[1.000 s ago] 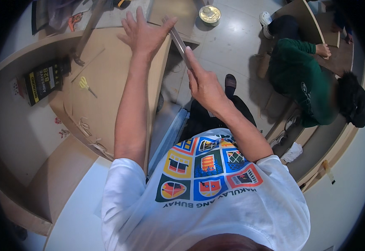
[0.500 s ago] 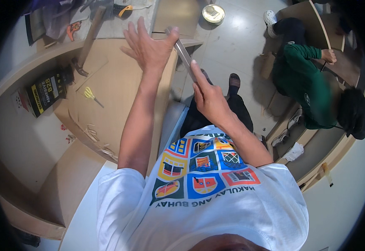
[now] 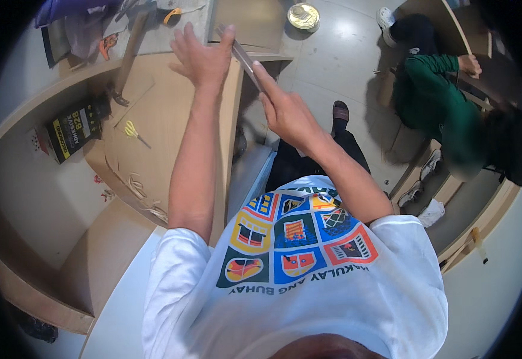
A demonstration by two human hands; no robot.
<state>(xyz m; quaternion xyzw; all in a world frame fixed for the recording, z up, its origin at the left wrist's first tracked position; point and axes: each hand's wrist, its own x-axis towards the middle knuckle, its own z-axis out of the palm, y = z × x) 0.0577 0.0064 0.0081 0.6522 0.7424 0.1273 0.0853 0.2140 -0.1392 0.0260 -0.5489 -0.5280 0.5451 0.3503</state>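
A slim, flat metal bar point(image 3: 246, 63), which looks like a file, slants along the right edge of a light wooden panel point(image 3: 165, 107). My right hand point(image 3: 291, 116) grips its near end, index finger stretched along it. At the far end, the thumb of my left hand point(image 3: 207, 63) rests against the bar. The other fingers of that hand are spread over the panel's far part. Left of my left forearm lie yellow-handled scissors point(image 3: 132, 133) on the wood. A hammer point(image 3: 128, 60) with a wooden handle leans across the panel's far left edge.
A black-and-yellow container point(image 3: 72, 133) stands in the curved compartment at left. Beyond the panel lie an orange tool point(image 3: 108, 45) and a yellow-handled cutter point(image 3: 172, 16). A round tin point(image 3: 303, 18) sits on the floor. At right, a person in green point(image 3: 434, 99) works by wooden boards.
Both my hands and the metal bar have shifted left and slightly away from me along the panel edge. The person at right has leaned a little.
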